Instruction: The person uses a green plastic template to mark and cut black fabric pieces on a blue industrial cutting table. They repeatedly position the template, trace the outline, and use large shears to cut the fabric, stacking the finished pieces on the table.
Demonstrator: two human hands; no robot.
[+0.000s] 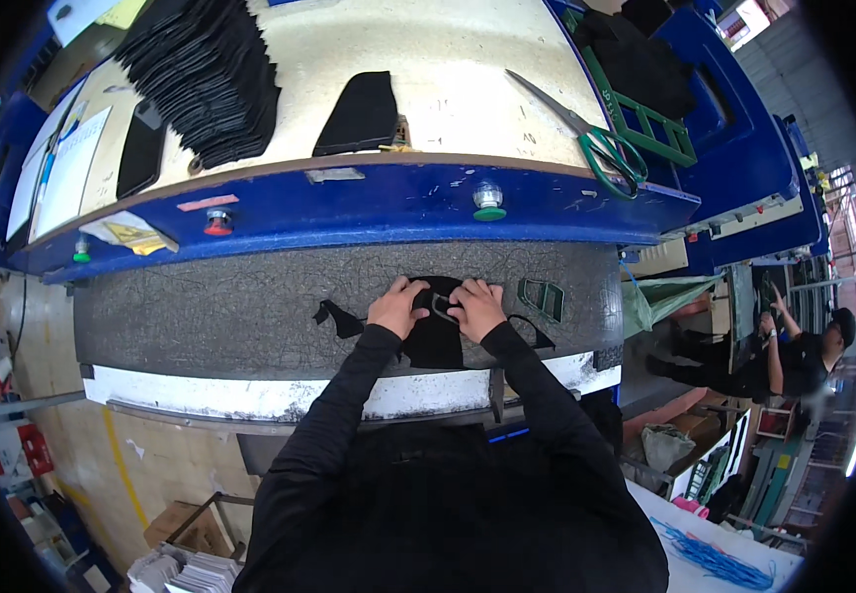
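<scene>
A dark fabric piece (435, 346) lies on the grey, scored cutting bed in front of me. My left hand (398, 308) grips its left side with bent fingers. On the other side my right hand (475, 308) is closed on the same fabric, thumb turned inward. Between the thumbs shows a small pale-edged curved outline (440, 306); I cannot tell what it is. A green metal cutting die (542, 298) rests just right of my right hand. Black fabric offcuts lie on both sides, one left (339, 321) and a thin curved one right (537, 336).
Beyond the bed runs a blue machine beam (349, 203) with red and green buttons. On the pale table behind it are a tall stack of black pieces (206, 89), a single black piece (361, 114) and green-handled scissors (606, 153). Another person (784, 361) works at far right.
</scene>
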